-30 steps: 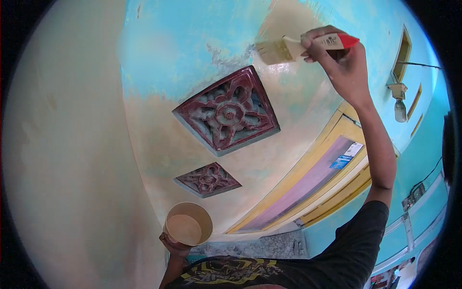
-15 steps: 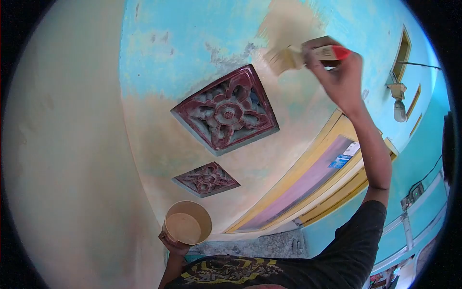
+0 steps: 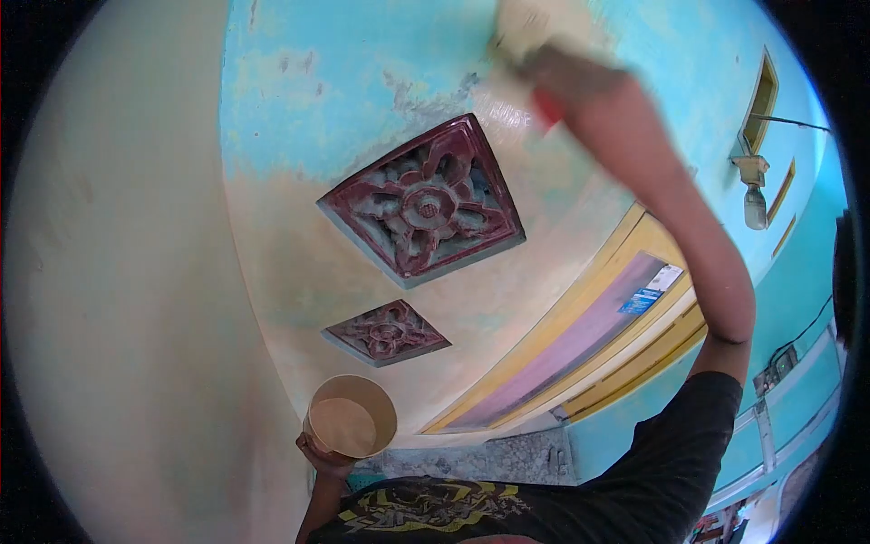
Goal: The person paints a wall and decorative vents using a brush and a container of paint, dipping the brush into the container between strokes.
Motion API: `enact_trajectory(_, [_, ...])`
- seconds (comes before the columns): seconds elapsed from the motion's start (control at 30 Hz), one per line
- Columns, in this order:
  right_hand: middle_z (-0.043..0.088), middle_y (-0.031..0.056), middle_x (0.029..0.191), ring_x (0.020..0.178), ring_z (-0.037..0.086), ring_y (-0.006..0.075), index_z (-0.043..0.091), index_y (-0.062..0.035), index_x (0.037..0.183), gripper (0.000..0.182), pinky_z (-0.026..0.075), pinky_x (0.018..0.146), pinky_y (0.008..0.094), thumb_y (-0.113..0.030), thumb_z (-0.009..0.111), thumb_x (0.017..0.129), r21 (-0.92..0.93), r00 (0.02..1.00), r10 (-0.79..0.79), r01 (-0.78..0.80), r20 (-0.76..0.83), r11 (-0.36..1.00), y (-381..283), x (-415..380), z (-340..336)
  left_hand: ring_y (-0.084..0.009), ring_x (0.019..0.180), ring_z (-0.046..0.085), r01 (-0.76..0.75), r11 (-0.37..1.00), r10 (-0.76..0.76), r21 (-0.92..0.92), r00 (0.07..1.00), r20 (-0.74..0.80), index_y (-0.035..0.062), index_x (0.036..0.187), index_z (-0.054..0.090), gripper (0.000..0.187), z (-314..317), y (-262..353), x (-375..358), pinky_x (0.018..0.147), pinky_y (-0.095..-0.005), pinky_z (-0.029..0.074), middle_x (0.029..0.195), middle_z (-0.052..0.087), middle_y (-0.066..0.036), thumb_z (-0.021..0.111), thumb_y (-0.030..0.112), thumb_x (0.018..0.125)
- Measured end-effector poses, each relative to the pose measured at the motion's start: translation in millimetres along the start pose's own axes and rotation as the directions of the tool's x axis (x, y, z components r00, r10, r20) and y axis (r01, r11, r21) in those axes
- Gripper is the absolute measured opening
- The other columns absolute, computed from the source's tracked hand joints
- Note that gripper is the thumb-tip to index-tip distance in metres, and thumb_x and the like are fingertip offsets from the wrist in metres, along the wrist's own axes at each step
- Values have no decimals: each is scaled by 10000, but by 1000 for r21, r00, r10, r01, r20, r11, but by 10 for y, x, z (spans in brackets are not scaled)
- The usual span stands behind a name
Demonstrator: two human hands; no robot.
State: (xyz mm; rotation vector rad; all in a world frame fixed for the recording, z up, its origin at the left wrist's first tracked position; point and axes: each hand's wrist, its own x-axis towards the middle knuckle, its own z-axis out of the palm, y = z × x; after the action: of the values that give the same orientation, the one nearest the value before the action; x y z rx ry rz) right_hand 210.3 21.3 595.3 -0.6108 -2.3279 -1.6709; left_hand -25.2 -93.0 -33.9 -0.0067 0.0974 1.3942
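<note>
My right hand (image 3: 580, 82), smeared by motion, grips a wide paintbrush whose red handle end (image 3: 548, 107) shows below the fingers. The bristles are blurred and mostly hidden behind the hand. The hand is raised to the upper wall (image 3: 344, 54), at the edge of a beige painted patch (image 3: 530, 25) on light blue. Low down, my left hand (image 3: 323, 458) holds a tan bucket (image 3: 386, 412) from its lower side. Beige paint (image 3: 343, 426) lies inside it.
Two maroon carved flower vents, one larger (image 3: 430, 207) and one smaller (image 3: 388, 334), are set in the wall. A yellow-framed door (image 3: 553, 354) stands right of them. Farther right hang a light bulb (image 3: 755, 207) and a cable. A plain wall (image 3: 136, 272) fills the left.
My right hand has swung up and left along the wall with the paintbrush, and the red handle end now points downward. My left hand and the bucket stay nearly in place.
</note>
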Motion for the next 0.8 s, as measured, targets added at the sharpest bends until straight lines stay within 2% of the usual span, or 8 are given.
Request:
enact_trajectory(0.07, [642,71,922,848,698,246,642,-108,1094,279,583,731,346,-63,649,819,-102,977,-202,208,67,973,-435,-46,31,-354,1262,519,-56,998,57,20,993,-103,226,1512,368,892,88,-27,3,778,-456,636,1524,360,-129,548,662,756])
enact_trajectory(0.2, [686,75,984,745,693,204,630,-80,1109,264,576,686,324,-5,644,855,691,999,20,-44,43,721,-196,94,-171,-379,1307,484,166,931,-101,-327,973,206,223,1510,373,916,-40,16,10,906,-552,565,1527,366,-127,555,677,736])
enact_trajectory(0.3, [729,105,983,874,717,175,674,2,1117,188,569,813,313,-62,666,941,633,943,319,-303,92,713,660,162,-18,-388,1331,457,343,730,-143,-591,922,359,232,1510,376,925,139,9,-18,1004,-604,490,1533,367,-116,555,691,726])
enact_trajectory(0.37, [731,110,856,795,707,166,705,13,943,82,595,753,323,-58,665,935,601,753,658,-525,-2,603,524,511,-417,-384,1342,442,65,972,-48,-226,996,81,244,1510,375,925,-66,4,28,1026,-611,468,1531,371,-106,552,697,723])
enact_trajectory(0.47, [718,112,891,801,701,170,682,9,1016,154,601,764,347,-135,642,978,299,868,347,-246,-355,922,463,504,-629,-383,1352,433,20,997,-15,-78,998,65,249,1511,374,922,69,37,13,1036,-617,454,1532,372,-105,545,699,725])
enact_trajectory(0.6, [716,107,990,892,713,287,687,-59,1070,174,578,746,319,-91,672,899,38,988,-151,152,-28,988,59,144,29,-384,1372,412,22,996,-18,-83,999,42,257,1515,370,918,103,23,-56,1052,-627,433,1535,374,-104,535,702,729])
enact_trajectory(0.67, [702,97,1026,909,707,258,678,-55,1023,160,575,720,316,-19,681,867,86,967,-181,167,179,982,-468,68,-83,-390,1392,391,89,925,-70,-370,995,64,262,1519,366,916,-136,58,15,1063,-635,415,1538,374,-103,528,704,734])
enact_trajectory(0.8, [712,70,1008,906,691,168,672,-19,1057,236,569,798,310,95,633,854,735,979,115,-201,167,647,-205,241,-204,-398,1390,397,-22,1000,21,13,996,81,256,1521,363,911,-164,30,17,1064,-630,419,1547,364,-102,522,701,741])
